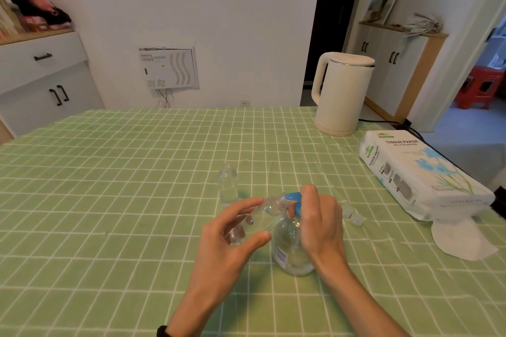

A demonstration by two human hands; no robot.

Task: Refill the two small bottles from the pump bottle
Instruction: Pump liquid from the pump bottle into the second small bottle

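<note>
Beside the pump bottle (290, 256), left grip (232, 235) clamps a tilted small bottle (260, 221) (clear); right grip (321, 223) wraps its pump (293, 199).

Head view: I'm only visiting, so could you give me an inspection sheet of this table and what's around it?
Surface: green checked tablecloth, slightly wrinkled.
Job's things: pump bottle upright; tilted small bottle with its mouth at the blue pump head; standing small bottle behind them; what look like clear caps to the right.
Clutter: white kettle, tissue pack, loose tissue.
Hands: left hand holds the tilted small bottle; right hand curls over the pump head.
Cables: black cable beside the kettle.
Surroundings: left cabinet, right cabinet, dark doorway.
</note>
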